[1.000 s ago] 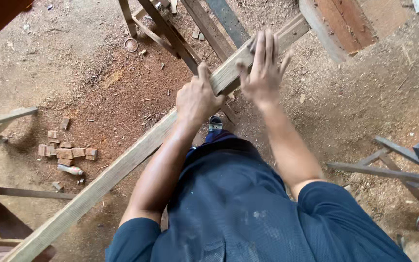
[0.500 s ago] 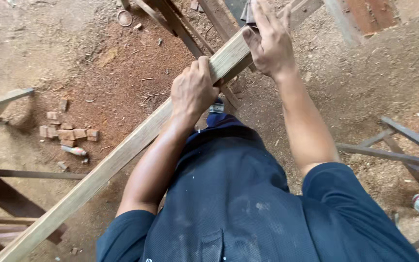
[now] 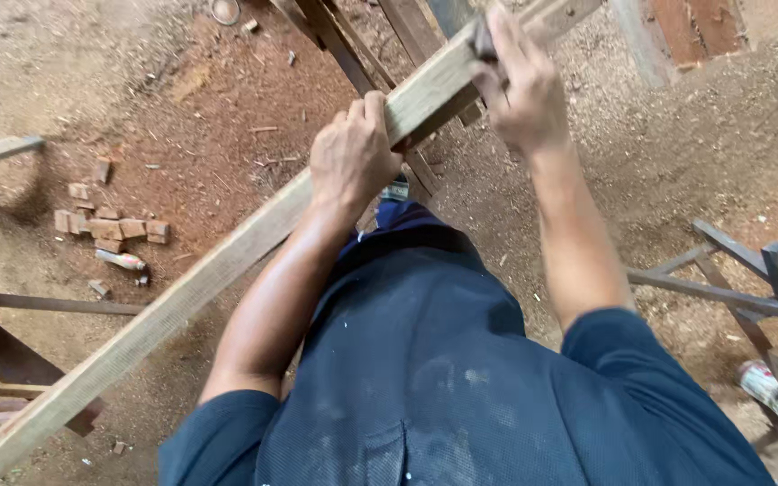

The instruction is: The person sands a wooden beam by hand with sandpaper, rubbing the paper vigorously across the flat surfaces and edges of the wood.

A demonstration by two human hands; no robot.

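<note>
Both hands clamp a long pale wooden plank (image 3: 227, 261) running diagonally above the sawdust floor (image 3: 677, 171), the left hand (image 3: 351, 160) wrapped around its middle, the right hand (image 3: 520, 85) gripping farther up near dark timber frames (image 3: 353, 45)

A long, pale wooden plank (image 3: 227, 270) ran slantwise from lower left to upper right, raised above the sawdust-strewn floor (image 3: 677, 171).

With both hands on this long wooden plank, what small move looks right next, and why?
Probably slide the right hand further up the plank: it rests on top over a small dark object, while the left hand grips the plank's edge, steadying it.
</note>
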